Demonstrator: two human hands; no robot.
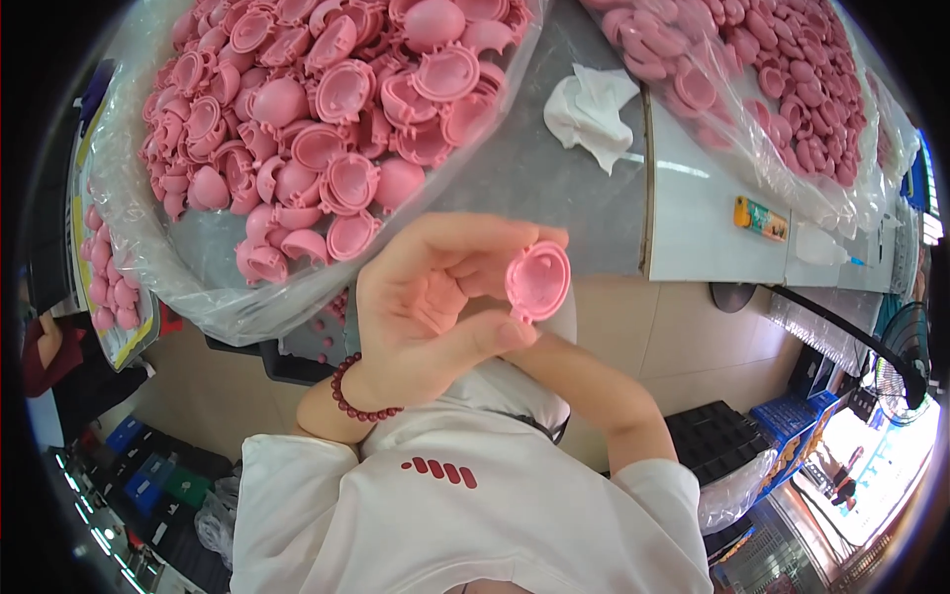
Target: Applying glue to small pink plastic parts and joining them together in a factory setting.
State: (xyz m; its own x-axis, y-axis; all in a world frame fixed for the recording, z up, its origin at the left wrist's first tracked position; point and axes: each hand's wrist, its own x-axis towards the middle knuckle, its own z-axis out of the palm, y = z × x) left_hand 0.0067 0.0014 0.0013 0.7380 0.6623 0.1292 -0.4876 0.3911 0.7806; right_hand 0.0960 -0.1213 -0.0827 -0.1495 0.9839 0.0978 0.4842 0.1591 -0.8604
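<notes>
In front of my chest, my left hand (pixel 426 297) pinches a small pink plastic half-shell (pixel 539 281) between thumb and fingertips. The shell's hollow side faces me, with a raised rim and small tabs at its edge. A dark red bead bracelet (pixel 348 394) circles that wrist. My right forearm (pixel 594 388) comes in from the right and passes behind the left hand, so the right hand and its fingers are hidden. Just beyond my left hand, a large clear plastic bag (pixel 223 315) lies spread on the grey table (pixel 579 213), heaped with similar pink half-shells (pixel 346 91).
A second clear bag of pink parts (pixel 792 79) lies at the far right. White crumpled tissue (pixel 592 111), a yellow-and-green lighter (pixel 760 219) and a small bottle (pixel 821 245) are on the table. A black fan (pixel 901 361) stands right; smaller pink pieces (pixel 114 282) lie far left.
</notes>
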